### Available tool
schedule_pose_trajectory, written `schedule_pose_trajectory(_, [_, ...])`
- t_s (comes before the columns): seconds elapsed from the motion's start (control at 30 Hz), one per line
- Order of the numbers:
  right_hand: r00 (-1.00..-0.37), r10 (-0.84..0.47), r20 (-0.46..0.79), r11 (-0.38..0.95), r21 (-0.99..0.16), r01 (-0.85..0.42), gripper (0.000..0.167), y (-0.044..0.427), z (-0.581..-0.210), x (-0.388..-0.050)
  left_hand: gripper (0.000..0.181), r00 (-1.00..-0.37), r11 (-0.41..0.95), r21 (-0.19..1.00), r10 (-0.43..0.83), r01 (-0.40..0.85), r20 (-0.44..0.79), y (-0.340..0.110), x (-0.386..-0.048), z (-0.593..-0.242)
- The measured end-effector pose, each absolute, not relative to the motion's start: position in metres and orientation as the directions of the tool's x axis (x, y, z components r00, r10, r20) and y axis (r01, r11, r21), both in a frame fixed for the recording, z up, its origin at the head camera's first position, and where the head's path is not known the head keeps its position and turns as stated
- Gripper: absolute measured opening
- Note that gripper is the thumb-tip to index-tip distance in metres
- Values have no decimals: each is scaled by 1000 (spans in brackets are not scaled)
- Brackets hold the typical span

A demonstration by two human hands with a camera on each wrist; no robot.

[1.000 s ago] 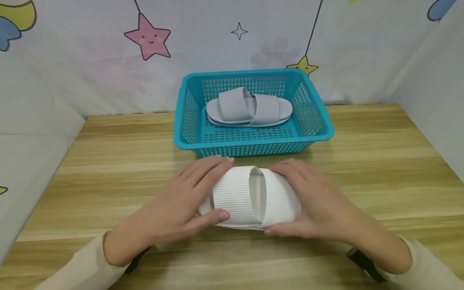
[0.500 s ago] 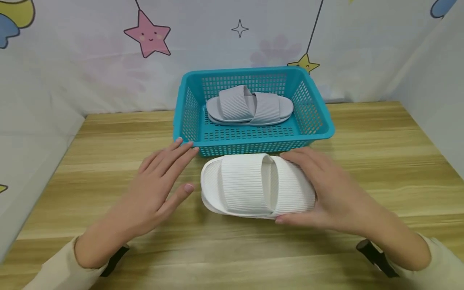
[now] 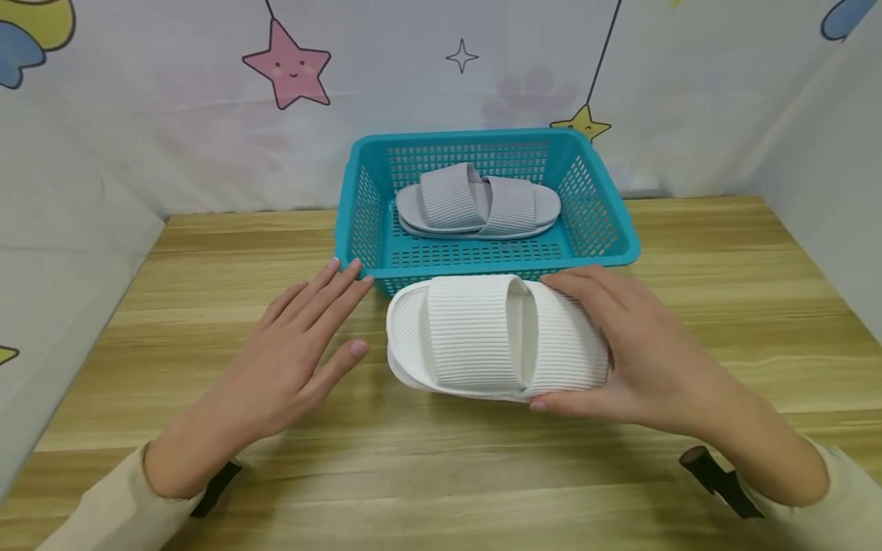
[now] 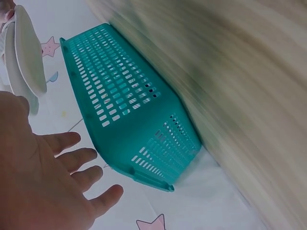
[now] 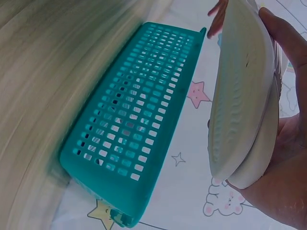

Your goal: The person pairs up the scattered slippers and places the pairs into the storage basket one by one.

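My right hand grips the right end of a pair of white slippers, thumb on the near edge and fingers over the far edge. The two slippers are nested together and held above the table, as their soles show in the right wrist view. My left hand is apart from them, to their left, with straight, spread fingers and nothing held. Just behind the white pair stands a teal plastic basket. A pair of grey slippers lies nested on the basket's floor, towards the back.
The basket stands on a wood-grain table near its back edge. A white cloth printed with stars hangs behind it. Dark straps show at both wrists.
The left hand has let go of the white slippers and drawn back to the left. The right hand has lifted them up and forward, closer to the basket.
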State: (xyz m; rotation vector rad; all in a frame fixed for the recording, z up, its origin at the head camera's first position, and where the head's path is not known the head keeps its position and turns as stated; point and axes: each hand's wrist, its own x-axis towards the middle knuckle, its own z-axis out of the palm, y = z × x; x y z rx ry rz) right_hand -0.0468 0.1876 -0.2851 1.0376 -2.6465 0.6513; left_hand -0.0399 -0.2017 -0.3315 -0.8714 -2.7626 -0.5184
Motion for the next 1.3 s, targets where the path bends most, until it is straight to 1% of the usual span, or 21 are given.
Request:
schedule_pose_trajectory(0.23, [-737,-581,344,667,-317,-674,108,187,-288,-46,68,-815,781,246,518,574,259,-204,-44,-337])
schedule_pose_trajectory(0.43, [-737,-580,347,666,-320,-674,108,186,-290,-48,65,-799,773,217,543,596,258,-205,-46,-338])
schedule_pose_trajectory(0.5, [-738,-579,347,665,-323,-673,109,187,-290,-49,68,-796,773,208,548,600,258,-205,-46,-338])
schedule_pose_trajectory(0.67, [-739,-577,348,664,-326,-673,111,187,-291,-52,80,-797,783,180,547,596,257,-204,-47,-336])
schedule_pose_trajectory(0.77, [-731,-579,361,655,-329,-680,112,187,-291,-54,81,-794,785,167,547,596,265,-204,-47,-336])
schedule_pose_trajectory(1.0, [-713,-577,399,626,-344,-700,108,190,-286,-62,77,-789,779,179,541,601,291,-204,-47,-337])
schedule_pose_trajectory(1.2, [-695,-560,452,593,-366,-717,106,190,-277,-73,79,-797,782,193,534,592,282,-201,-48,-335])
schedule_pose_trajectory(1.3, [-702,-543,461,589,-388,-710,105,189,-277,-78,80,-802,784,202,530,587,275,-201,-48,-334])
